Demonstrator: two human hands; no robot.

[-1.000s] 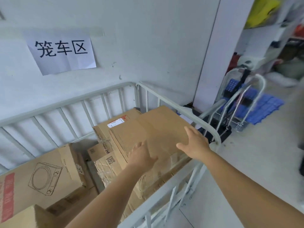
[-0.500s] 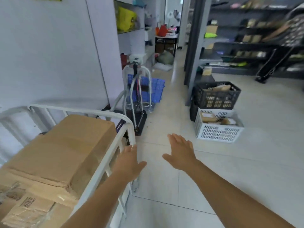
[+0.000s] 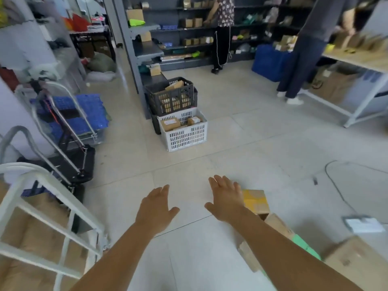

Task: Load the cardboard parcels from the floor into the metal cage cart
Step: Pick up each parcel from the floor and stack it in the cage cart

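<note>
Empty hands, turned from cart to floor parcels

We have swung away from the metal cage cart (image 3: 48, 208); left hand (image 3: 156, 208) and right hand (image 3: 225, 198) spread open, empty, above the cardboard parcels (image 3: 257, 201) awaiting pickup.

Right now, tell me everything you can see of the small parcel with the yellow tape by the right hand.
The small parcel is a brown cardboard box whose top is largely covered in yellow tape. It sits flat on the pale tiled floor, closed as far as shows. The right hand, open with straight fingers, hides its left edge; whether they touch cannot be told. Another cardboard parcel lies against its near side.
</note>
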